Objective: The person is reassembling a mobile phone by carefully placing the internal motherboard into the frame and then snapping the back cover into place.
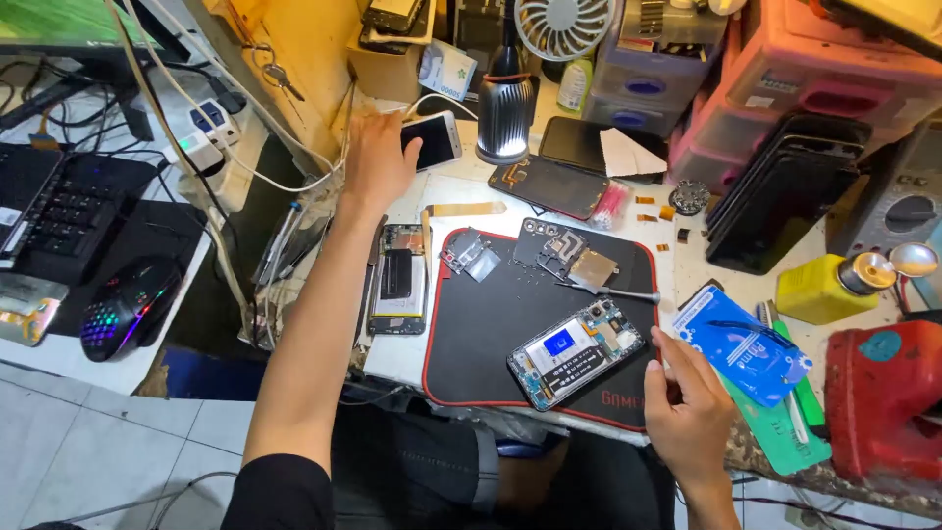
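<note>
**Opened phone on the mat, other hand way out on a second one**

Nearest to me, the right hand sits at the near right edge of the black work mat, fingers loosely curled, thumb and forefinger pinched together. Can't tell if there's a tiny part between them, honestly. Just left of it lies the opened phone, back off, board and battery showing. I'd say that thing is light but delicate: grab it by the frame edges, never press on the exposed guts or ribbon cables.

Further out on the mat: loose metal shields and a screwdriver. Another gutted phone lies off the mat's left edge.

Far left, the left hand lies flat, fingers spread, on a white phone beside the lamp base, not gripping it. Glass face, probably slick, so hold the sides.
</note>
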